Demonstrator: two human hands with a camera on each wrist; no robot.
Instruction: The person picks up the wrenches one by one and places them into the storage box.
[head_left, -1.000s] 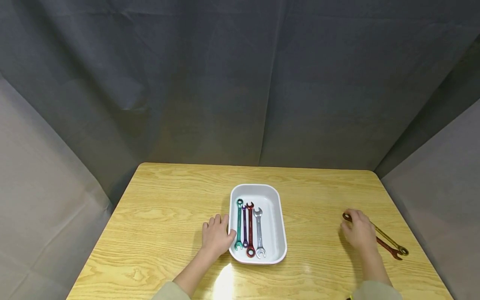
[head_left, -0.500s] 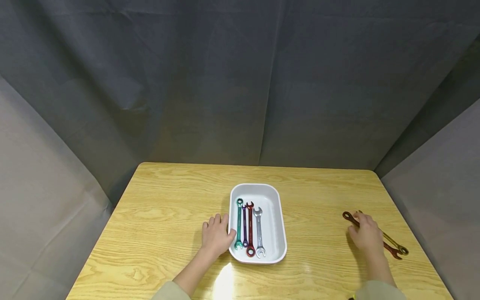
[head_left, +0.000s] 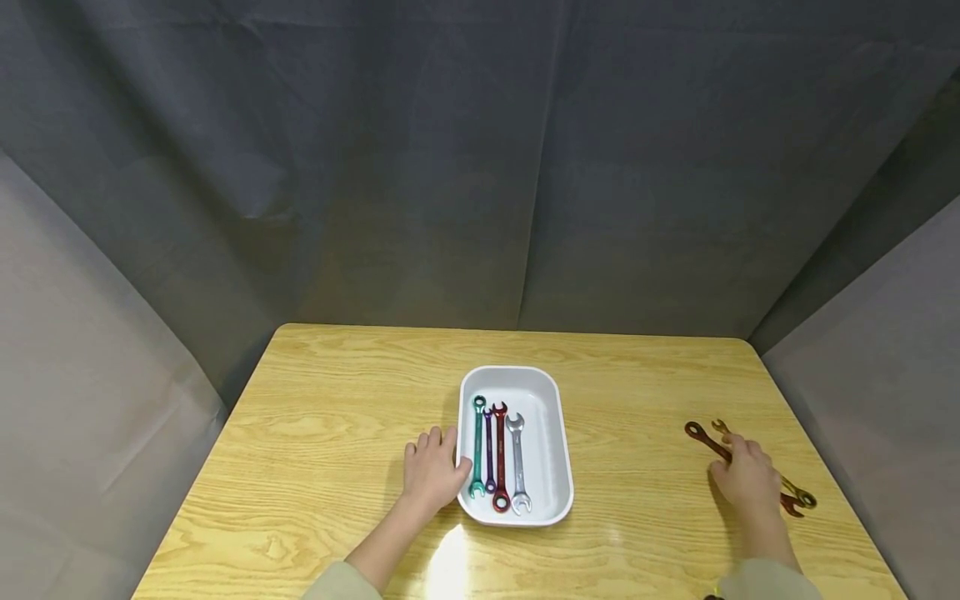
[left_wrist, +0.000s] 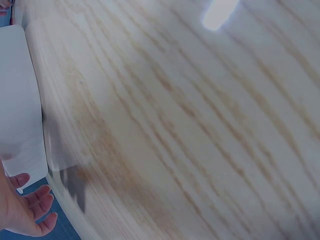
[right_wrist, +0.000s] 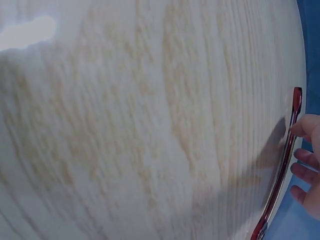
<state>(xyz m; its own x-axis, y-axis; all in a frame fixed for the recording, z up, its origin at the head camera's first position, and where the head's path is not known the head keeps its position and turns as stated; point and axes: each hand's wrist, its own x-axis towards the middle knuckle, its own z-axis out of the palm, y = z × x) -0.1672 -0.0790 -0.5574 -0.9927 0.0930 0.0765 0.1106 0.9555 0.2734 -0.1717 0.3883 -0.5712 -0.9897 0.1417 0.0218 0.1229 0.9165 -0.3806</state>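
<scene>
My left hand [head_left: 433,473] holds the left side of the white tray [head_left: 546,454], its thumb over the rim and its fingers outside. In the tray lie a green wrench [head_left: 477,446], a purple wrench [head_left: 490,454], a red wrench [head_left: 500,458] and a silver wrench [head_left: 517,462]. To the right, my right hand [head_left: 750,479] is over a dark red wrench [head_left: 696,430] and a gold wrench [head_left: 806,498], covering their middles. The right wrist view shows its fingers [right_wrist: 304,172] spread and loosely bent, one fingertip at the red wrench [right_wrist: 284,170]; contact is unclear.
The wood-grain table [head_left: 322,417] bears the tray near its middle, with the two loose wrenches close to its right edge. Grey curtains [head_left: 420,167] stand behind and on both sides of the table.
My right hand has slid rightward and slightly nearer along the two loose wrenches, uncovering the gold wrench's far end. These wrenches stay in place; my left hand and the tray look unmoved.
</scene>
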